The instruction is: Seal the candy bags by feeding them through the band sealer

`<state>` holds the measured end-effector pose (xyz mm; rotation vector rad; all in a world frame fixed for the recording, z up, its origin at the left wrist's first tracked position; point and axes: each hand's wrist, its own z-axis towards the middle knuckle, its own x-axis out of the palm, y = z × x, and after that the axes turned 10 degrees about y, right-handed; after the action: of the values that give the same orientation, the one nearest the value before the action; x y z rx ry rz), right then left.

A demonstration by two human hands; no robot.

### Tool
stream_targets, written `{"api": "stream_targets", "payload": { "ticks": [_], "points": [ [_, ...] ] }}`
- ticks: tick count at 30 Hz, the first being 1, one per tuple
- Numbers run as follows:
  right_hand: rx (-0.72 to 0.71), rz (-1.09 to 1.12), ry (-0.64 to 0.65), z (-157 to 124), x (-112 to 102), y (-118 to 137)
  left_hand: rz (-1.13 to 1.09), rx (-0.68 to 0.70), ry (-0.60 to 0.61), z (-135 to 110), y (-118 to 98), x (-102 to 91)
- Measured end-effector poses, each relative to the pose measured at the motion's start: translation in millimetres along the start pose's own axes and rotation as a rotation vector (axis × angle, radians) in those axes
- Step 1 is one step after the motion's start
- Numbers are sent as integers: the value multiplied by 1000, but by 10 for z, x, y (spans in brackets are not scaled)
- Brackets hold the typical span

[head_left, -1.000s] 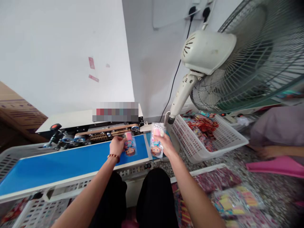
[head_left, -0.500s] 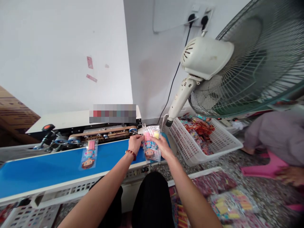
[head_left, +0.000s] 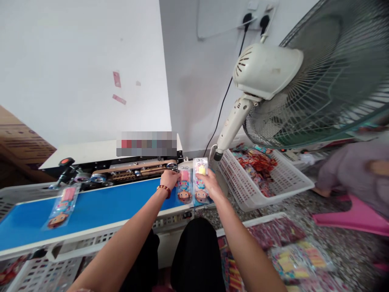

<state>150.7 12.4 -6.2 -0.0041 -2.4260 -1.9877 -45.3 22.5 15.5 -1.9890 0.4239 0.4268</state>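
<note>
My left hand (head_left: 170, 179), with a beaded bracelet on its wrist, pinches the edge of a clear candy packet (head_left: 184, 185) with pink sticks and a cartoon face. That packet hangs over the right end of the blue conveyor belt (head_left: 130, 198), by the sealing machine's rollers (head_left: 172, 165). My right hand (head_left: 210, 183) grips a second packet (head_left: 200, 192), with yellow sticks showing at its top, just right of the first; whether more packets lie under it I cannot tell. Another pink candy packet (head_left: 62, 207) lies tilted on the belt's left part.
A large fan (head_left: 267, 73) stands at the upper right. Below it are a white basket (head_left: 243, 198) of red packets and a person on a pink stool (head_left: 349, 217). Packets (head_left: 300, 259) lie low at the right, near my knees. A cardboard box (head_left: 21, 142) stands at the far left.
The packet on the belt has travelled left. My left hand has drawn one pink packet leftward, apart from the ones in my right hand.
</note>
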Motion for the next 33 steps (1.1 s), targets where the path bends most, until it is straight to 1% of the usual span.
{"api": "stream_targets", "payload": {
  "ticks": [4, 7, 9, 12, 15, 18, 20, 22, 25, 28, 30, 33],
  "points": [
    [-15, 36, 2, -17, 5, -43, 5, -23, -63, 7, 14, -20],
    [-18, 8, 18, -40, 2, -30, -10, -5, -28, 3, -8, -20],
    [-27, -35, 19, -49, -1, 12, -38, -3, -19, -4, -38, 18],
    [-35, -73, -9, -69, -37, 91, -70, -25, -35, -9, -72, 82],
    [-31, -44, -25, -113, -112, 134, -77, -38, -59, -5, -54, 50],
    [-20, -10, -31, -154, -159, 121, -51, -65, -101, -27, 12, -121],
    [-24, -9, -26, -162, -142, 96, 16, -75, -139, -87, 84, -290],
    [-37, -3, 9, -154, -90, 70, 108, -64, -168, -200, 197, -479],
    [-52, 24, 69, -130, -4, 33, 292, -54, -222, -443, 471, -768],
    [-62, 39, 82, -121, 33, -4, 448, -69, -283, -679, 802, -1033],
    [-57, 41, 76, -128, 34, -22, 482, -95, -290, -786, 983, -1185],
    [-33, 50, 76, -150, 42, -32, 490, -170, -297, -880, 1163, -1381]
  ]
}}
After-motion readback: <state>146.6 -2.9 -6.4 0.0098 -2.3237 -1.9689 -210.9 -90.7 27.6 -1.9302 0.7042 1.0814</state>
